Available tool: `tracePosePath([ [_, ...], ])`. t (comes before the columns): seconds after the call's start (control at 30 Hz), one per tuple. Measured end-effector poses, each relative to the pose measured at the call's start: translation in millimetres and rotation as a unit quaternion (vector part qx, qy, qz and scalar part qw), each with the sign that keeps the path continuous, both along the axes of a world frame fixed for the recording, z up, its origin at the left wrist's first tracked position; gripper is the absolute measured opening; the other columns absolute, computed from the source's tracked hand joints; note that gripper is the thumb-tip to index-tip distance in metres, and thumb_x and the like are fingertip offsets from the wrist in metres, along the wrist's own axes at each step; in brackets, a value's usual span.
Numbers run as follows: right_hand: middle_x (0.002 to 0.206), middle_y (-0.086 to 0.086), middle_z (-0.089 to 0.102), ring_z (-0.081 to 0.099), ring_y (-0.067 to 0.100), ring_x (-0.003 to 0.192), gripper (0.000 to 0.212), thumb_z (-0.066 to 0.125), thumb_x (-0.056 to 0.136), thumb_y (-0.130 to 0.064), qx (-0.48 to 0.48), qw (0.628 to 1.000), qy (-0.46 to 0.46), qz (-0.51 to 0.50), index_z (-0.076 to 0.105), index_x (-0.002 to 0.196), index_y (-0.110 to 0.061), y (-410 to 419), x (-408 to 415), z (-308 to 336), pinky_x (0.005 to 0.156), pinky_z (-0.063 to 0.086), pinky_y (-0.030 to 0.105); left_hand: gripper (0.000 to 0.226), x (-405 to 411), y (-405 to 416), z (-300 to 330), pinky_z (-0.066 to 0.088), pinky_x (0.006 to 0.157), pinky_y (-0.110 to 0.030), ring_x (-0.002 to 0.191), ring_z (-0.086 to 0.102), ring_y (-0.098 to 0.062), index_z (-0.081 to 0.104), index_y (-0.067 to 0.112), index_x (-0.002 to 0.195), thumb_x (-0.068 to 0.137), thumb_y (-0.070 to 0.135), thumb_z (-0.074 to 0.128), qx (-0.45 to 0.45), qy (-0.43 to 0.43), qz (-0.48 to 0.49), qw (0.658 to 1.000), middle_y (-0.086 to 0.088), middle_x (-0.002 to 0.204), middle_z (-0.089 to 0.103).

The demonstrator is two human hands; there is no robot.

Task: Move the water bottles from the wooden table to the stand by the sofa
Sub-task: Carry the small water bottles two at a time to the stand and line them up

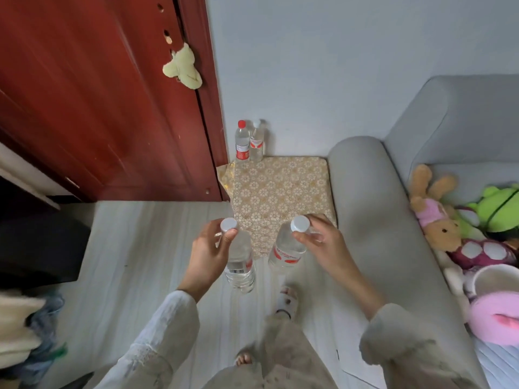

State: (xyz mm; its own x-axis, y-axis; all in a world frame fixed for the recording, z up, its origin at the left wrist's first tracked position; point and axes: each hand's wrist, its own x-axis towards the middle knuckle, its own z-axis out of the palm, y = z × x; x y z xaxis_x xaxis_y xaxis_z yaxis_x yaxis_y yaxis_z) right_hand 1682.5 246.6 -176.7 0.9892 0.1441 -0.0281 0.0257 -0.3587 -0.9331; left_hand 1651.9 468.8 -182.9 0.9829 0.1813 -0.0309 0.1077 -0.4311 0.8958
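**Figure: 2 bottles carried toward the stand, with 2 already placed**

Nearest the viewer, the left hand (207, 248) grasps the left-hand bottle (239, 262) at its neck, thumb and fingers curled just under the white cap. The right hand (317, 237) pinches the right-hand bottle (286, 248) the same way, fingertips at the cap and shoulder. Both bottles hang in the air, long axes near vertical, caps up and bases down. The left-hand bottle's base tips slightly toward the viewer; the right-hand bottle leans with its base toward the left.

Directly ahead of both hands lies the stand (280, 192), covered in a gold floral cloth, with the sofa arm (365, 206) touching its right edge and the red door (112, 108) to its left. The right-hand bottle overlaps the stand's near edge in this view; the left-hand bottle hangs over the floor (140, 248), just left of the near corner. The right hand therefore appears nearer to the placing surface.

At the far left corner of the stand, against the wall, 2 placed bottles (249, 141) stand upright and touching, 1 with a red cap, 1 with a pale cap.

Judgement: the coming move is forward and down, and the open cloth between the hands and the far pair offers room. Setting bases flat calls for righting each tilt first, since a leaning bottle could topple on the cloth.
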Motion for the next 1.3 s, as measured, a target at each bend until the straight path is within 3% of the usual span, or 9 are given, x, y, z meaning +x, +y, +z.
tracePosePath([
  [0.1,0.098,-0.009,0.054,0.055,0.019,0.099,0.025,0.067,0.078,-0.014,-0.014,1.000,0.014,-0.003,0.063,0.103,-0.014,-9,50,-11,0.087,0.049,0.047,0.028,48,-9,-11,0.045,0.078,-0.028,0.097,0.061,-0.020,0.057,0.012,0.108,0.088,0.030,0.052,0.005,0.023,-0.002,1.000,-0.007,0.105,0.064],
  [0.2,0.099,-0.007,0.054,0.054,0.021,0.100,0.026,0.067,0.078,-0.013,-0.019,1.000,0.020,0.014,0.063,0.103,-0.011,-23,113,-23,0.087,0.049,0.047,0.030,105,-21,-20,0.043,0.077,-0.027,0.095,0.060,-0.018,0.058,0.011,0.108,0.087,0.032,0.052,0.022,0.032,-0.001,0.999,-0.003,0.101,0.063],
  [0.37,0.101,-0.003,0.054,0.053,0.012,0.094,0.029,0.069,0.076,-0.016,-0.069,0.996,0.012,0.050,0.062,0.103,-0.007,-47,210,-36,0.080,0.041,0.016,0.032,200,-47,-25,0.041,0.081,-0.028,0.095,0.056,-0.017,0.055,0.009,0.112,0.088,0.029,0.053,0.038,0.070,0.010,0.997,0.001,0.100,0.058],
  [0.53,0.104,-0.004,0.050,0.048,0.010,0.097,0.033,0.068,0.078,-0.021,-0.115,0.989,0.005,0.096,0.058,0.106,-0.007,-66,293,-48,0.083,0.032,0.006,0.032,277,-70,-37,0.039,0.077,-0.029,0.096,0.056,-0.022,0.053,0.008,0.113,0.087,0.026,0.056,0.054,0.098,0.008,0.994,-0.007,0.107,0.059],
  [0.8,0.121,0.000,0.046,0.038,0.011,0.112,0.040,0.058,0.085,-0.029,-0.179,0.974,0.061,0.127,0.049,0.119,-0.010,-77,402,-101,0.095,0.025,0.022,0.032,395,-88,-82,0.046,0.087,-0.036,0.099,0.057,-0.020,0.053,0.013,0.113,0.085,0.026,0.058,0.062,0.146,-0.030,0.987,-0.005,0.111,0.060],
  [0.87,0.124,0.001,0.045,0.035,0.010,0.112,0.040,0.058,0.085,-0.028,-0.175,0.973,0.080,0.130,0.049,0.120,-0.011,-75,424,-119,0.098,0.030,0.027,0.034,423,-90,-98,0.046,0.093,-0.044,0.103,0.057,-0.026,0.051,0.011,0.116,0.086,0.026,0.058,0.075,0.168,-0.045,0.982,-0.008,0.115,0.060],
  [0.97,0.125,0.003,0.045,0.037,0.014,0.115,0.041,0.058,0.084,-0.026,-0.162,0.974,0.096,0.127,0.049,0.121,-0.011,-67,455,-143,0.101,0.036,0.036,0.037,458,-91,-124,0.044,0.092,-0.041,0.107,0.055,-0.028,0.051,0.012,0.119,0.086,0.028,0.056,0.112,0.179,-0.054,0.976,-0.010,0.119,0.059],
  [1.1,0.120,0.004,0.049,0.039,0.019,0.113,0.036,0.059,0.084,-0.023,-0.171,0.976,0.096,0.093,0.052,0.117,-0.011,-54,489,-175,0.094,0.028,0.026,0.039,496,-93,-153,0.042,0.095,-0.040,0.111,0.052,-0.028,0.049,0.008,0.121,0.086,0.024,0.057,0.122,0.185,-0.056,0.974,-0.012,0.124,0.057],
  [1.3,0.120,0.006,0.047,0.040,0.016,0.108,0.034,0.057,0.085,-0.017,-0.157,0.979,0.093,0.091,0.051,0.117,-0.008,-34,526,-203,0.094,0.028,0.024,0.035,539,-89,-177,0.043,0.093,-0.041,0.106,0.054,-0.029,0.051,0.004,0.118,0.086,0.018,0.057,0.110,0.175,-0.052,0.977,-0.016,0.118,0.057],
])
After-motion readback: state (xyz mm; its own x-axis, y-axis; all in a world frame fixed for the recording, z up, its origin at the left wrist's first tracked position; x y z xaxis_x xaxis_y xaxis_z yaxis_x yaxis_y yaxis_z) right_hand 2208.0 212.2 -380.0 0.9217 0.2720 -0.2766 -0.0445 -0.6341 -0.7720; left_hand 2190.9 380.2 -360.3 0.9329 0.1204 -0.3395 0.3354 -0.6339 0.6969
